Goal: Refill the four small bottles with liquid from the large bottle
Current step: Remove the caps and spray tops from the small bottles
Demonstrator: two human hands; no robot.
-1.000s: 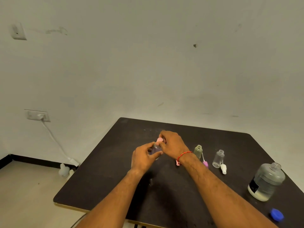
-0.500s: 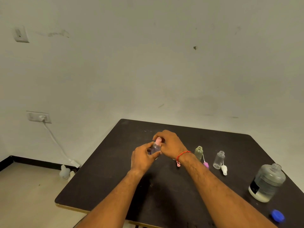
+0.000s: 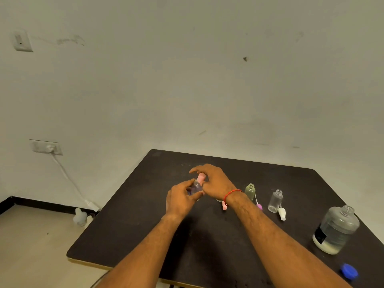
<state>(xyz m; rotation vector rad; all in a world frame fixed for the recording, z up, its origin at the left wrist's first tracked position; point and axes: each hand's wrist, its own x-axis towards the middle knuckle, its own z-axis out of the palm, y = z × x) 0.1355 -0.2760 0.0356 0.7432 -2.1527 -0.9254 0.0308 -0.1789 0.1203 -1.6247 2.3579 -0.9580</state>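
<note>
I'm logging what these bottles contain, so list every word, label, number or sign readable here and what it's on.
None readable.
Large bottle: dark label on its side, too blurred to read.
Green bottle, clear bottle, held bottle: no lettering visible.

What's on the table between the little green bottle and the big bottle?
Head view: a clear small bottle, uncapped and upright, with a purple cap and a white cap lying beside it.

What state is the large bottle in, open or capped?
Open: the large bottle shows a bare neck, and a blue cap lies on the table nearby.
</note>
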